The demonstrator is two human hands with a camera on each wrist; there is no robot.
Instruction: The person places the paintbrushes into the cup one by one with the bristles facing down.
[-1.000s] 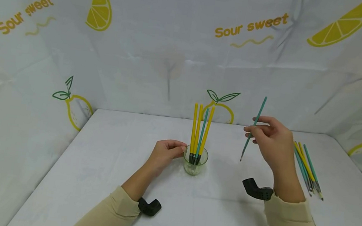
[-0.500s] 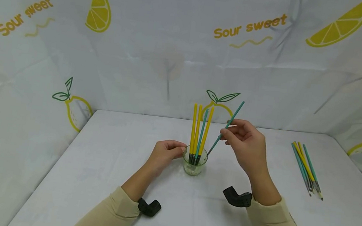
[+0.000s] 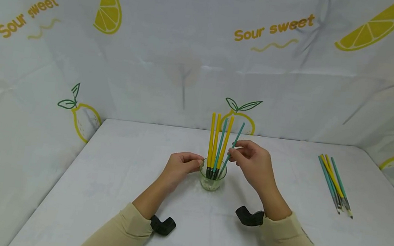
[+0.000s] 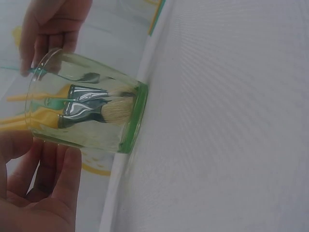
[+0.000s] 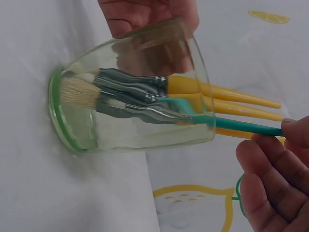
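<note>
A clear, green-tinted glass (image 3: pixel 210 186) stands upright on the white table. Several paintbrushes lean in it bristles down: yellow brushes (image 3: pixel 211 137) and a teal one (image 3: pixel 220 142). At its left side, my left hand (image 3: pixel 179 167) holds the glass near the rim with thumb and fingers. My right hand (image 3: pixel 255 164) pinches another teal paintbrush (image 5: pixel 241 125) by its handle, on the glass's right side. That brush slants, its bristle end inside the glass, above the bottom in the right wrist view. The yellow brushes show broad dark ferrules and pale bristles through the glass.
Off to the right, a loose bundle of teal and yellow paintbrushes (image 3: pixel 330 176) lies on the table (image 3: pixel 136 140). A white cloth backdrop (image 3: pixel 151 73) with lemon prints rises behind the table's far edge. Both wrists wear black camera mounts.
My right hand has carried the teal paintbrush leftward to the glass and lowered its bristle end inside. The left hand and glass have stayed in place.
</note>
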